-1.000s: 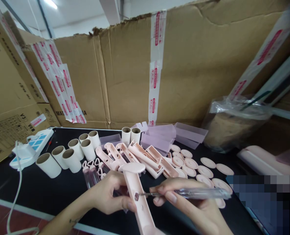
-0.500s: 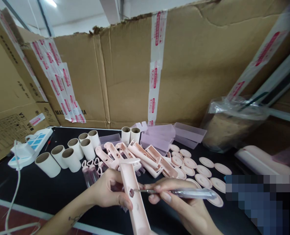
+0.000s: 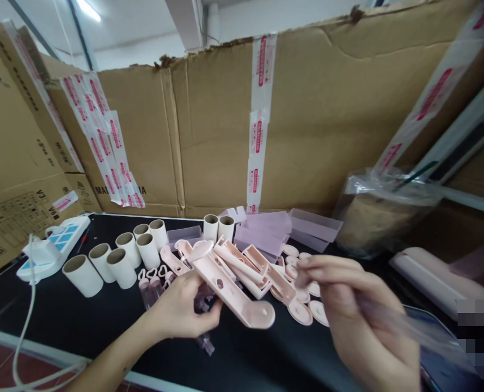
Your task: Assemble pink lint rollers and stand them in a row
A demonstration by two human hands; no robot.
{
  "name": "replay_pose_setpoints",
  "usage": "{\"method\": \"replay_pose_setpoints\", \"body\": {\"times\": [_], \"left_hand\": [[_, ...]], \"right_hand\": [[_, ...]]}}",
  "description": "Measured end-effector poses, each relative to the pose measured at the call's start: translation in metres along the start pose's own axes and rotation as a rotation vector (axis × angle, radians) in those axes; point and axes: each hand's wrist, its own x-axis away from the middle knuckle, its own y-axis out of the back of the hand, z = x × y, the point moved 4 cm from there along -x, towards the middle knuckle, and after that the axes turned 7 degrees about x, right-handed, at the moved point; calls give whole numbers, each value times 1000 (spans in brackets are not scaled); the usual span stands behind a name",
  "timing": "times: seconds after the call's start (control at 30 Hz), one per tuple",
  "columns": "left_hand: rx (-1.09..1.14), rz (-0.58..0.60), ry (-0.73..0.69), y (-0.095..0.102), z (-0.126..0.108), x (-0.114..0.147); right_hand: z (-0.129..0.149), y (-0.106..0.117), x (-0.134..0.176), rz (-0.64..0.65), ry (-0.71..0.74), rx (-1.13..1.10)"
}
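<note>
My left hand grips a long pale-pink plastic channel piece with rounded end tabs. It is tilted, its near end toward the lower right, and a dark hole shows in its floor. To the right, apart from that piece, my right hand is closed around a slim tool with a clear handle. Motion blurs the handle, and the tip cannot be made out. More pink channel pieces lie behind my left hand. Small clear tubes with heart-shaped loops lie beside it, partly hidden.
White cylinders stand at the left near a power strip with a cable. Pink discs lie partly behind my right hand. Translucent lilac pieces sit at the back, before a cardboard wall. A plastic-wrapped container stands right.
My right hand has drawn the tool away from the hole, moving right and nearer. My left hand has turned the pink channel piece, swinging its near end to the right and up.
</note>
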Motion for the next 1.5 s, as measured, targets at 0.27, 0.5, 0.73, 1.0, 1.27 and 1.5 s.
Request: {"method": "replay_pose_setpoints", "body": {"times": [0.27, 0.5, 0.73, 1.0, 1.27, 1.5], "left_hand": [[-338, -29, -317, -14, -6, 3], [-537, -240, -421, -9, -15, 0], [-514, -272, -447, -17, -17, 2], [-459, -245, -376, -19, -9, 1], [-356, -123, -290, -20, -12, -1], [-209, 128, -96, -24, -7, -3]], "right_hand": [[20, -53, 19, 481, 231, 357], [16, -51, 24, 330, 223, 333], [22, -50, 29, 303, 265, 190], [16, -54, 31, 348, 310, 110], [15, -54, 31, 399, 361, 118], [18, -53, 30, 454, 409, 124]]}}
